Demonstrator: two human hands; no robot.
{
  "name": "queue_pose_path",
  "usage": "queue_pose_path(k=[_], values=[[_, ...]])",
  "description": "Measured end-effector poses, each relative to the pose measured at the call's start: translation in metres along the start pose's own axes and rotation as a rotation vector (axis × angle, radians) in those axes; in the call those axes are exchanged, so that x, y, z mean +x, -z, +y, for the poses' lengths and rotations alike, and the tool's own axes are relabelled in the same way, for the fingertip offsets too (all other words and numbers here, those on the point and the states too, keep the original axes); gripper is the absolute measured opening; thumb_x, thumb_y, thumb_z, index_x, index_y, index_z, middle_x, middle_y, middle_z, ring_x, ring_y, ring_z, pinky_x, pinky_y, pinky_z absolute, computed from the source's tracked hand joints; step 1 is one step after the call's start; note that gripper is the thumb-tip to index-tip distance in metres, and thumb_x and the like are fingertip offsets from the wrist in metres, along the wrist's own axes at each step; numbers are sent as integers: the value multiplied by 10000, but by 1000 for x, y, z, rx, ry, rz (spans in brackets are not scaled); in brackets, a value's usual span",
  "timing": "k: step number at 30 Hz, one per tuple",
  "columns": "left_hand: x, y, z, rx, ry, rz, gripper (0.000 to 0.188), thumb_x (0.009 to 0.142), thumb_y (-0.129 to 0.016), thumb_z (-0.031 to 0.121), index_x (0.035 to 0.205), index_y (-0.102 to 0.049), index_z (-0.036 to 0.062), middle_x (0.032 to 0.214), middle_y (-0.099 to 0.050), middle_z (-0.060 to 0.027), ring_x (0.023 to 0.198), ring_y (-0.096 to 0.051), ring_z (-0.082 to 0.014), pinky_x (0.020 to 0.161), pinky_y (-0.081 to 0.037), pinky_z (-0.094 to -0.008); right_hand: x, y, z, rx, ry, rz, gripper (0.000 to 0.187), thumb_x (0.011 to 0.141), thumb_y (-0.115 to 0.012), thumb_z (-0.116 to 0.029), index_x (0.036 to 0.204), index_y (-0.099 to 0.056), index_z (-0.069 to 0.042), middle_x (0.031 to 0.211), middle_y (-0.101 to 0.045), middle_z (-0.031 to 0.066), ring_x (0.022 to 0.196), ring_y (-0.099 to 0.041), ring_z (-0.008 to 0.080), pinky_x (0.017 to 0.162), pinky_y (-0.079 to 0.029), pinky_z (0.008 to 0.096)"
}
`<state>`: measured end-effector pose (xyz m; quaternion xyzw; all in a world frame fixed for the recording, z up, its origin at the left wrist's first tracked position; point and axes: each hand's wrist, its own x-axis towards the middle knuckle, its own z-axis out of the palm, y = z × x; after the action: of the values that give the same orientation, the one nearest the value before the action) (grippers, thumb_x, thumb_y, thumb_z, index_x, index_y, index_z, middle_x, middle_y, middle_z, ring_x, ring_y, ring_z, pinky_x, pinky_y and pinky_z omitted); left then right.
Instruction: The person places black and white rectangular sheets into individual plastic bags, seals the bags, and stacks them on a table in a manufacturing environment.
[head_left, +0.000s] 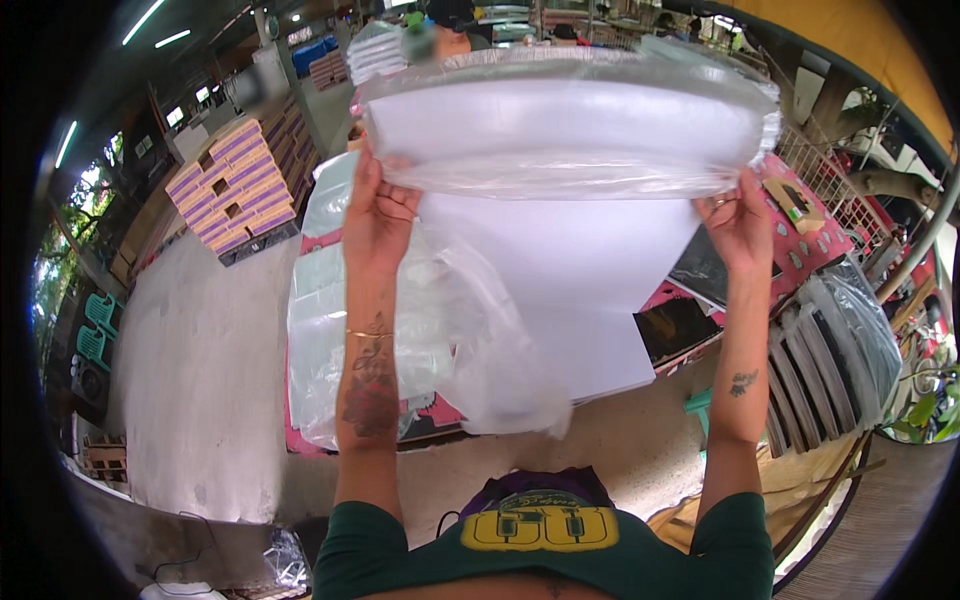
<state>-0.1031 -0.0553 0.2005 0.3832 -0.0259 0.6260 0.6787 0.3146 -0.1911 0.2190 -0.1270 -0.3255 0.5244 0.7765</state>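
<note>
A wide clear plastic bag [560, 175] covers the far part of a stack of large white sheets [590, 345]. The near part of the stack lies bare on the table. My left hand [385, 212] is closed on the bag's left near corner, and my right hand [742, 215] pinches its right near corner. Between them the bag's near edge is stretched across the sheets. Crumpled loose clear plastic [500, 360] hangs over the table's near edge, left of the bare sheets. Whether the fingers also grip the sheets is hidden.
Plastic-wrapped packs [325, 310] cover the table's left side. At right are a pink tabletop [800, 235] with a brown tape dispenser [795, 205] and wrapped stacked sheets [825, 360]. Stacked cartons [235, 190] stand on the floor at left. A person [455, 35] is beyond the table.
</note>
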Motion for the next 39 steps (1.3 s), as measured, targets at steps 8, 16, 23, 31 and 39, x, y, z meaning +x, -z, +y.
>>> queue_pose_path(k=[8, 16, 23, 31, 39], values=[[-1, 89, -119, -172, 239, 469, 115, 902, -564, 114, 1012, -579, 86, 967, -619, -33, 891, -568, -178, 880, -449, -382, 26, 149, 51, -37, -130, 264, 162, 933, -530, -213, 959, -602, -70, 872, -635, 33, 811, -600, 160, 789, -498, 379], [-82, 262, -199, 211, 456, 457, 190, 853, -553, 70, 1036, -577, 21, 937, -607, -74, 918, -568, -200, 868, -443, -361, -44, 319, 155, -298, -312, 587, 226, 863, -588, -148, 1068, -577, -53, 891, -608, 68, 845, -580, 199, 800, -480, 326], [-19, 157, -181, 1133, 278, 153, 475, 885, -524, 95, 1327, -391, -17, 1203, -537, -117, 1062, -529, -180, 876, -422, -283, 11, 255, 156, -929, -37, 257, 328, 870, -630, -152, 1164, -569, -21, 1025, -609, 44, 936, -546, 131, 813, -460, 300], [72, 67, -347, 784, 790, -47, 215, 959, -461, 244, 989, -510, 37, 794, -631, -110, 615, -630, -195, 589, -531, -328, 18, 347, -19, -759, 87, 694, 284, 854, -646, -103, 1080, -569, 51, 999, -626, 94, 876, -578, 152, 807, -459, 297], [64, 50, -497, 328, 1031, 264, 184, 953, -469, 236, 960, -485, 53, 779, -623, -139, 694, -645, -230, 622, -532, -365, -19, 437, -94, -1511, -46, 1028, 447, 811, -687, -149, 1169, -517, 59, 999, -622, 167, 931, -586, 263, 860, -446, 356]])
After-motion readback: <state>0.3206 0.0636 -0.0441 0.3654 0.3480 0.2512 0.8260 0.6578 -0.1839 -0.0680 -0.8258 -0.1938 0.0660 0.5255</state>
